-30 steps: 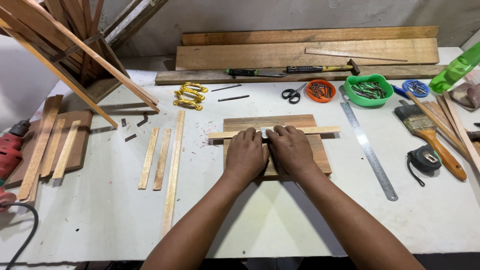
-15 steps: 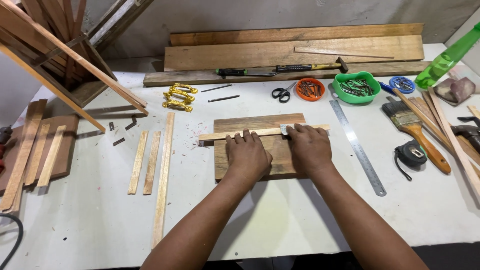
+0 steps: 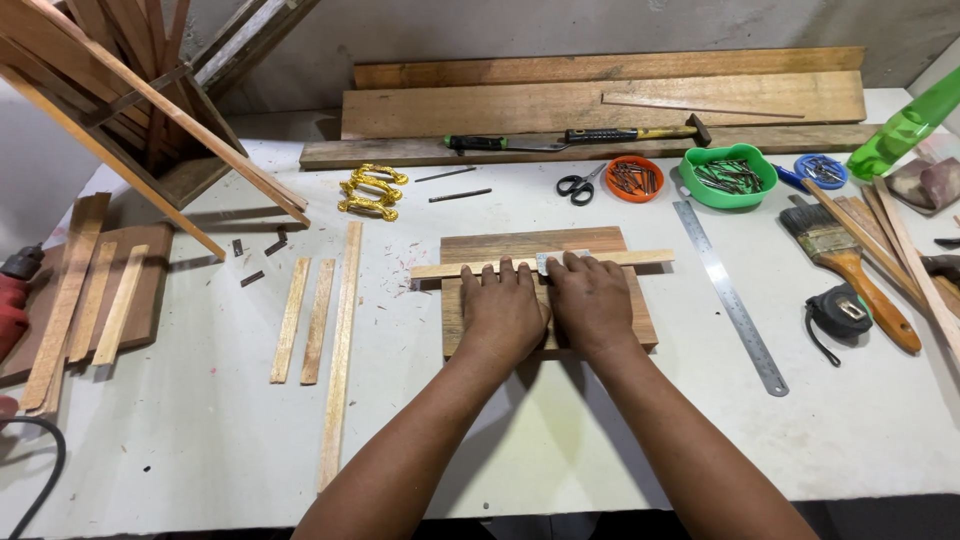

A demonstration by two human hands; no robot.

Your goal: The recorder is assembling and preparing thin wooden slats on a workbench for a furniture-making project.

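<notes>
Hands [image 3: 548,305] back together on board [image 3: 630,315]

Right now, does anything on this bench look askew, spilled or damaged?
Nothing stands out. Both hands, left hand and right hand, press flat on the wooden board, fingertips at the thin strip lying across it. Nails sit inside the orange dish and green bowl.

A brown wooden board [image 3: 548,290] is crossed by a pale strip [image 3: 620,259]. Beyond the board, an orange dish [image 3: 635,179], green bowl [image 3: 731,177] and gold handles [image 3: 370,190] are seen.
</notes>
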